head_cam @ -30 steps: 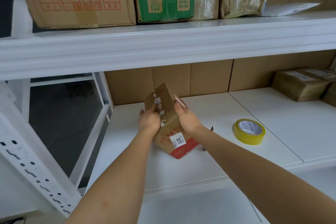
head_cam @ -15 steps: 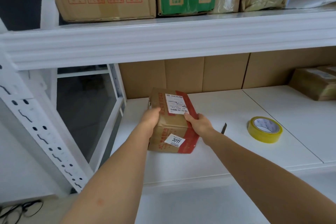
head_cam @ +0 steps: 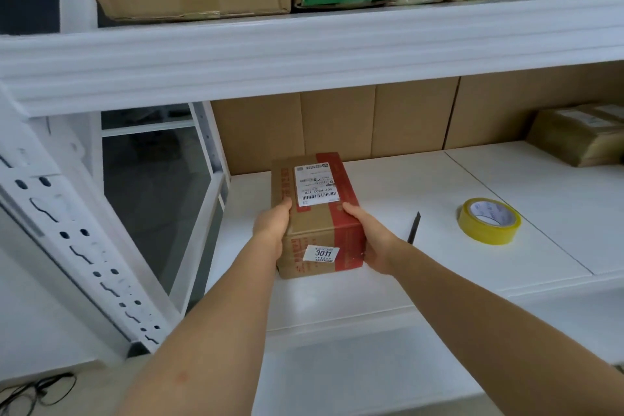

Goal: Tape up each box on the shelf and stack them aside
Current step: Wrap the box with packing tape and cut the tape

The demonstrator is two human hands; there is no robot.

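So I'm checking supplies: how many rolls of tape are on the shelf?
1: a yellow roll of tape lies flat on the white shelf board, to the right of the brown cardboard box held in both hands. Others may be out of view.

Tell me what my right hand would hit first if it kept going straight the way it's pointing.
Probably the brown cardboard backing panel behind the white shelf; the right hand points along the brown taped box towards it. Depth is unclear.

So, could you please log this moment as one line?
left hand: holds box | right hand: holds box | box: flat on shelf | tape roll: untouched, right
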